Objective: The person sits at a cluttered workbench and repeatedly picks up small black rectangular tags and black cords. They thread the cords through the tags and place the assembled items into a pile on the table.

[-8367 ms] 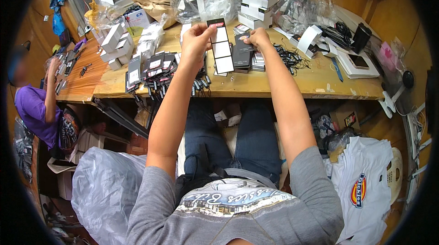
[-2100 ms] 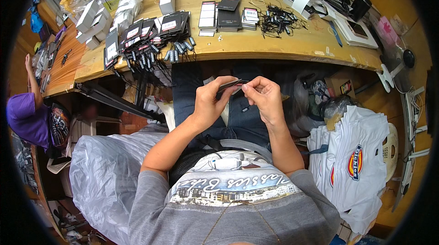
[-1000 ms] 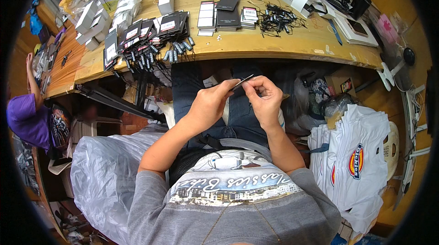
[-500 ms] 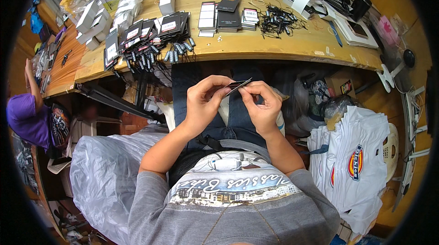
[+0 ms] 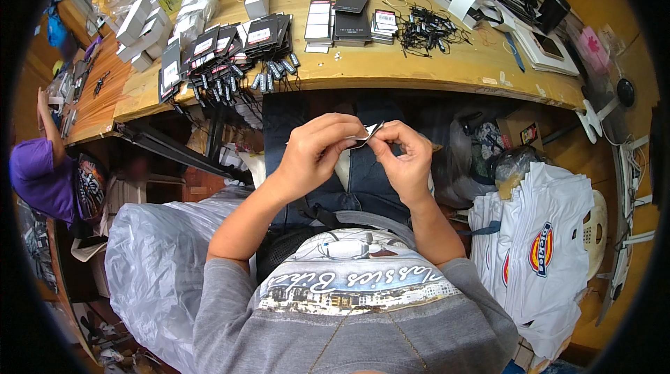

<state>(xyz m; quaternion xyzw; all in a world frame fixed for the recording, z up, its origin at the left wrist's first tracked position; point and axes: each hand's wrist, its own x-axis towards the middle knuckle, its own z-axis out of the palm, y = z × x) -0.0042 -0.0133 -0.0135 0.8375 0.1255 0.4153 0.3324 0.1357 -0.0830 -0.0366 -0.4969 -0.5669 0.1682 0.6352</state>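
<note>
Over my lap, both hands work close together at chest height on thin hang tags (image 5: 372, 134), dark on one face and white on the other. My left hand (image 5: 319, 151) is closed, fingertips pinching the left side of the cards. Opposite it, thumb and forefinger of my right hand (image 5: 403, 158) pinch their right edge. How many cards are held cannot be made out. Beyond the hands, at the table's near edge, lies a pile of black hang tags (image 5: 241, 46) with cords and small tabs hanging down. Right of it sit stacks of black tags (image 5: 352, 25) and a tangle of black strings (image 5: 431, 31).
The wooden table (image 5: 405, 75) stretches across the far side. White boxes (image 5: 143, 28) stand at its left. A large plastic bag (image 5: 164, 269) fills the left floor; folded white shirts (image 5: 537, 248) are stacked at right. A person in purple (image 5: 45, 178) is at far left.
A white card surface now shows between my fingers, where mostly dark card edges showed before. My left hand has shifted slightly. The view has barely moved.
</note>
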